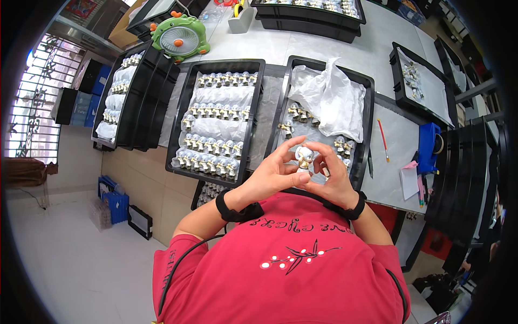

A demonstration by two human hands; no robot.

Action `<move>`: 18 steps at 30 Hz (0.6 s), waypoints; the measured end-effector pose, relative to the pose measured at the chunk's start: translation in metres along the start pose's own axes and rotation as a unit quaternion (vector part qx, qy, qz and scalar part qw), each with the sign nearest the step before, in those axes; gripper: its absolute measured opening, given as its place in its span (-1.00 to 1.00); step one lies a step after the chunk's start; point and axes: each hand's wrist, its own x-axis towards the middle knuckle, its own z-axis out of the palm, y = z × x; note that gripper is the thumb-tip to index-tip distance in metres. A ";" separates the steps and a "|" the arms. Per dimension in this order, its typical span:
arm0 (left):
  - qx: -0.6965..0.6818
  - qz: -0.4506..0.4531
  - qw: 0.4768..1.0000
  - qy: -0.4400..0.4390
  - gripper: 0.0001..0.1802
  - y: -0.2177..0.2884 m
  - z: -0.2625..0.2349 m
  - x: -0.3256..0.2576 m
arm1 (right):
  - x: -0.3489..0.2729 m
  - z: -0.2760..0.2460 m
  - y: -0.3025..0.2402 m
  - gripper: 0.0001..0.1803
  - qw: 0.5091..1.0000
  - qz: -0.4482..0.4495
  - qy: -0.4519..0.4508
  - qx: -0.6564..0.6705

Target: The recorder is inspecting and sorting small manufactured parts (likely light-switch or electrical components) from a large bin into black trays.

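Your left hand and right hand grip a figurine; the surface carries trays, the window is barred, your shirt bears lettering.

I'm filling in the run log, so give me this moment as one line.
Left hand: holding figurine | right hand: same figurine | ahead: black tray, white paper, more figurines | right of tray: paintbrush

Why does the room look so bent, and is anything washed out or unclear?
Head view: the fisheye lens bows straight edges toward the rim, like the black tray stack at right; head view: the barred window glares white; head view: the figurine between left hand and right hand shows too small for fine detail.
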 end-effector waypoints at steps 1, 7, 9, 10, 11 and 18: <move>0.012 -0.010 1.000 0.008 -0.20 0.000 -0.001 0.000 | 0.000 -0.001 0.000 -0.16 1.000 -0.003 -0.002 -0.004; 0.053 0.052 0.995 0.059 -0.33 -0.009 -0.005 0.001 | 0.002 -0.004 -0.004 -0.13 0.998 -0.034 0.026 -0.047; 0.038 0.061 0.995 0.063 -0.41 -0.014 -0.008 0.003 | 0.002 -0.004 -0.005 -0.13 0.997 -0.044 0.039 -0.056; 0.030 0.065 0.995 0.066 -0.45 -0.017 -0.009 0.004 | 0.002 -0.004 -0.005 -0.14 0.996 -0.047 0.046 -0.060; 0.036 0.055 0.996 0.065 -0.48 -0.019 -0.012 0.005 | 0.002 -0.004 -0.006 -0.14 0.995 -0.051 0.052 -0.063; -0.077 -0.018 0.997 0.004 -0.54 -0.015 -0.012 0.007 | 0.008 0.002 -0.010 -0.15 0.984 -0.117 0.066 -0.120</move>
